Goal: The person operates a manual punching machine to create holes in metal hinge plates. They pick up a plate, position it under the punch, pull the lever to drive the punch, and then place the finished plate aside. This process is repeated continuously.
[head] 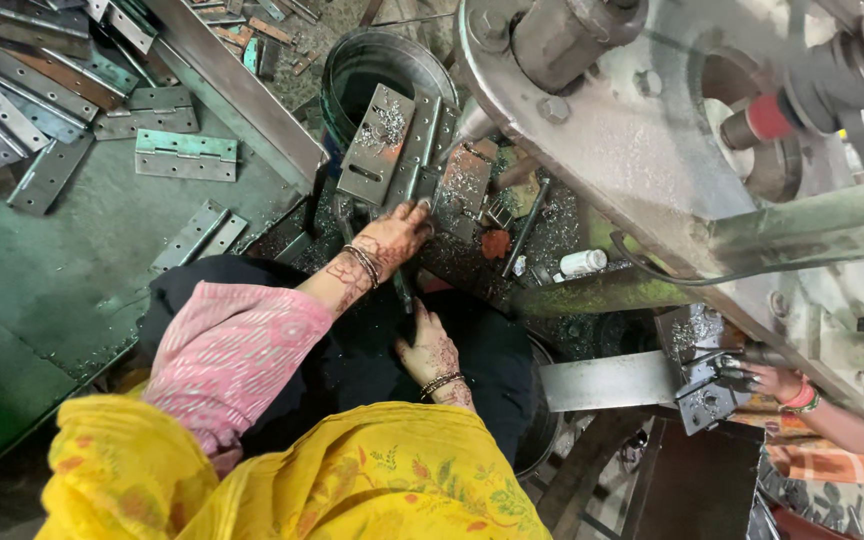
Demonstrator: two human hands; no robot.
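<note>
Left grip (pixel 392 235) spread loose on hinge plates (pixel 392 150) by the far bucket (pixel 377 65); right grip (pixel 430 352) bare on lap, holding nothing. Risk: swarf and sharp edges cutting fingers.

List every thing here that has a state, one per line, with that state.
Left hand: stretched forward, fingers on the shaving-covered metal plates.
Right hand: resting on black cloth, apparently holding nothing.
Dark round bucket: open, plates leaning in it.
Grey steel hinge: lying flat, unfolded.
Small white bottle: on its side.
Co-worker's hand: at a perforated plate.
</note>
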